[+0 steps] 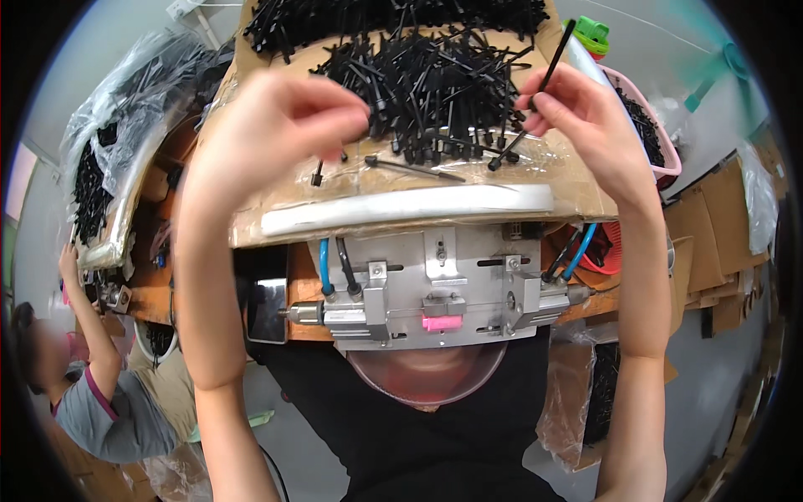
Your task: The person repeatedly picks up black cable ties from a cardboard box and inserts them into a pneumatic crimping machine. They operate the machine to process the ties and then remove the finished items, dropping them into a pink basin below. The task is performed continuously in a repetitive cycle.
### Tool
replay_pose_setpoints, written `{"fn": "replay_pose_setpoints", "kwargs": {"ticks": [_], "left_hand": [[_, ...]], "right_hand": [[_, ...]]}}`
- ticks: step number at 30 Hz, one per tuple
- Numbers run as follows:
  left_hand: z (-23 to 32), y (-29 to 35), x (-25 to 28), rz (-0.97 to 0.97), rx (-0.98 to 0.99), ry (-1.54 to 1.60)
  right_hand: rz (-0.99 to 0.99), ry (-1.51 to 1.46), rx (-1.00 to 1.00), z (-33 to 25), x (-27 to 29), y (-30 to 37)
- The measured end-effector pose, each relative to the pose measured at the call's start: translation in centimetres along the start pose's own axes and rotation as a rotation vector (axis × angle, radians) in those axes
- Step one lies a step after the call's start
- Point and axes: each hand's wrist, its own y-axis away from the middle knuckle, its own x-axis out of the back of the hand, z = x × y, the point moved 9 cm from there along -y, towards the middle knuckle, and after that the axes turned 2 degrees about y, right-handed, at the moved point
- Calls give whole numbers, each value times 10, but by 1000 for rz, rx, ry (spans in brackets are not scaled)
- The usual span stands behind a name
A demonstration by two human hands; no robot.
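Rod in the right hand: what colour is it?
The rod is black, seen best in the head view.

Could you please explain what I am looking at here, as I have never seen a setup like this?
Of course. There is no robot: a camera worn on a person's head looks down at their own bare hands, and its wide fisheye lens bends straight edges. The right hand holds a thin black rod between its fingers. The left hand is blurred, so I cannot tell whether it holds anything. Between them, a pile of similar black rods lies on a cardboard surface. Nearer the person is a metal fixture with blue and black tubes and a pink block. Another person is at the left.
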Motion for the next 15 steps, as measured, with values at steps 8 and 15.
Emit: {"fn": "replay_pose_setpoints", "kwargs": {"ticks": [8, 15], "left_hand": [[29, 81, 14, 311, -247, 126], [1, 182, -169, 162, -141, -176]], "right_hand": [[335, -200, 72, -12, 40, 35], [391, -372, 182, -39, 6, 105]]}}
